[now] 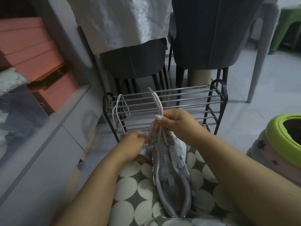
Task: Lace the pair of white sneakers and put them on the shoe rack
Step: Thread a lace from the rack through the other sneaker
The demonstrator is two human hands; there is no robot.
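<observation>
A white sneaker [169, 162] lies on my lap, on a dotted fabric, toe pointing away from me. My right hand [172, 121] pinches both ends of its lace [157, 101] and holds them up above the shoe. My left hand [135, 142] grips the sneaker's left side near the eyelets. Just beyond the shoe stands a black and chrome shoe rack [187, 101]. A second white lace [118, 110] hangs loose over the rack's left end. The other sneaker is not in view.
Two dark chairs [200, 38] and a white cloth [122, 22] stand behind the rack. A grey cabinet [53, 144] with pink boxes [32, 51] runs along the left. A green and pink pot [280, 139] sits on the floor at right.
</observation>
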